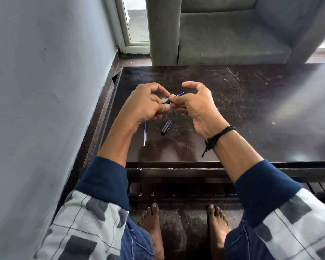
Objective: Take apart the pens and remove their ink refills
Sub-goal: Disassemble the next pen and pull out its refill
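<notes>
While both hands pinch a pen (174, 97) together, left hand (145, 102) and right hand (193, 106) hover over the table (251, 113)'s left edge.

A dark, scratched wooden desk (251, 113) reflects daylight as pale glare on its right side. Behind it stands a grey-green upholstered armchair (223, 38). A plain grey wall (45, 72) fills the left. At the far end, a white-framed glass door (133, 25) lets in light. The floor (191, 231) is dark speckled stone.
</notes>
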The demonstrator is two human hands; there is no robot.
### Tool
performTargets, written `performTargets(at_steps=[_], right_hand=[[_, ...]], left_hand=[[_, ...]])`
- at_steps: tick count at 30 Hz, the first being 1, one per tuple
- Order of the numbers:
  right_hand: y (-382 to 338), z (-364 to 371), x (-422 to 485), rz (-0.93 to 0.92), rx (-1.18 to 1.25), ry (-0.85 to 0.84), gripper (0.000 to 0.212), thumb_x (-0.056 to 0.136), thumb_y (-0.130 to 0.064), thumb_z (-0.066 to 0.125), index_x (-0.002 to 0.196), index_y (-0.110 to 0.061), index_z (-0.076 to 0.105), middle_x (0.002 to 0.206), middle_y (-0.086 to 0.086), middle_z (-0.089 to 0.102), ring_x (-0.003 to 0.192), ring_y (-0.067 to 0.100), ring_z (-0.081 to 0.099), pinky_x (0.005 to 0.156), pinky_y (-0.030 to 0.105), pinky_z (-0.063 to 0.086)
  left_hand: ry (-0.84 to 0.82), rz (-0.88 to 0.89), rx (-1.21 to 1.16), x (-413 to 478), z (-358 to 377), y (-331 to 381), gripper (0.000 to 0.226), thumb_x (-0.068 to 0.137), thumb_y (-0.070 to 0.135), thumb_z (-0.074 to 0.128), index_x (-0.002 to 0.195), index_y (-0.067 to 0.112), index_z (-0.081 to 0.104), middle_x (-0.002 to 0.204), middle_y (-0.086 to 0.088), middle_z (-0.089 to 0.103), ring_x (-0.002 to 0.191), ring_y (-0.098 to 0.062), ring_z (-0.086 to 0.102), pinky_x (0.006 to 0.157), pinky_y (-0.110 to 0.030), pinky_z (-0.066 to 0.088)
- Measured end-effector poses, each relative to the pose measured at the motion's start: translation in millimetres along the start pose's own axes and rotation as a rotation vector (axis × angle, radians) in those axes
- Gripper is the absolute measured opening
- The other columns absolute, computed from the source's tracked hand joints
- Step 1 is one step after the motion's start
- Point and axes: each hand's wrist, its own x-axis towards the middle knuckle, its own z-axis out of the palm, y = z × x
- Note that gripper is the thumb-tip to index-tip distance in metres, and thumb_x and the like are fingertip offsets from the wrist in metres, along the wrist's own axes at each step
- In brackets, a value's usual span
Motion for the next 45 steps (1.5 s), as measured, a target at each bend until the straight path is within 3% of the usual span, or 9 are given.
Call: performTargets(at_steps=[3,7,11,14,18,28,36,40,45], right_hand=[[-2.8,-2.3,2.2,0.025,0.002,-0.037,0.061,0.080,-0.001,0.082,0.129,-0.012,0.047,0.112,0.025,0.071,0.070,0.018,0.072,0.058,0.020,0.054],[-14.5,-17.3,9.7,0.006,-0.110,-0.045,0.070,0.078,-0.027,0.088,0.132,-0.017,0.043,0.103,0.012,0.074,0.075,0.017,0.072,0.073,0.029,0.058],[-19.5,-43.5,23.9,-0.136,-0.548,0.082,0.035,0.077,-0.023,0.088,0.101,-0.016,0.065,0.080,0.000,0.069,0.064,0.015,0.064,0.064,0.030,0.053],[-13.8,-50.2,26.8,-0.092,-1.010,0.020,0.016,0.074,-0.024,0.087,0.077,-0.023,0.071,0.078,-0.003,0.069,0.079,0.018,0.065,0.073,0.028,0.045],[0.7,-36.9,19.3,-0.078,-1.341,-0.050,0.014,0.074,-0.018,0.080,0.086,-0.021,0.073,0.096,0.009,0.073,0.095,0.034,0.068,0.080,0.034,0.052],[10.7,-29.5,11.5,-0.151,-1.567,-0.078,0.018,0.081,-0.008,0.067,0.098,-0.014,0.068,0.102,0.014,0.070,0.095,0.040,0.066,0.076,0.038,0.051],[11.8,-21.6,13.3,-0.037,-1.401,-0.164,0.016,0.076,-0.012,0.071,0.088,-0.021,0.072,0.091,0.007,0.073,0.088,0.031,0.069,0.077,0.034,0.056],[0.0,-26.4,22.6,-0.048,-0.782,-0.042,0.009,0.074,-0.010,0.073,0.067,-0.015,0.074,0.066,0.006,0.071,0.060,0.025,0.069,0.061,0.034,0.061],[-14.5,-25.7,17.6,0.055,-0.028,0.105,0.007,0.096,-0.001,0.064,0.102,0.002,0.066,0.083,0.013,0.066,0.065,0.022,0.073,0.055,0.022,0.057]], left_hand=[[0.007,0.014,0.003,0.2,0.1,1.1,0.019,0.085,0.006,0.078,0.102,0.014,0.071,0.073,-0.004,0.076,0.070,-0.020,0.073,0.071,-0.034,0.062],[0.039,-0.015,-0.016,0.9,-2.6,1.8,0.016,0.088,0.004,0.074,0.103,0.010,0.071,0.075,-0.005,0.077,0.063,-0.013,0.065,0.064,-0.027,0.057],[0.059,-0.043,-0.016,3.2,-5.6,-5.2,0.014,0.087,0.005,0.075,0.099,0.011,0.071,0.077,-0.008,0.078,0.060,-0.012,0.062,0.066,-0.031,0.057],[0.060,-0.050,-0.027,5.8,-3.9,-7.4,0.014,0.087,0.005,0.075,0.098,0.012,0.071,0.078,-0.008,0.078,0.058,-0.012,0.061,0.063,-0.028,0.055],[0.043,-0.063,-0.017,7.1,-0.5,-8.1,0.014,0.088,0.005,0.074,0.100,0.010,0.071,0.080,-0.010,0.078,0.056,-0.010,0.061,0.054,-0.019,0.052],[0.040,-0.073,-0.032,8.0,0.0,-12.4,0.011,0.089,0.005,0.074,0.096,0.012,0.071,0.080,-0.012,0.077,0.055,-0.009,0.062,0.053,-0.019,0.051],[0.031,-0.060,-0.013,6.0,-3.4,-11.4,0.012,0.089,0.007,0.074,0.100,0.011,0.071,0.083,-0.011,0.078,0.061,-0.012,0.062,0.054,-0.018,0.051],[0.003,-0.076,-0.017,5.2,-3.6,-11.1,0.012,0.090,0.005,0.072,0.101,0.011,0.072,0.082,-0.011,0.078,0.065,-0.014,0.065,0.058,-0.020,0.054],[-0.063,-0.082,-0.036,4.4,0.6,-8.0,0.013,0.091,0.004,0.071,0.102,0.011,0.072,0.084,-0.012,0.078,0.069,-0.015,0.064,0.067,-0.026,0.056]])
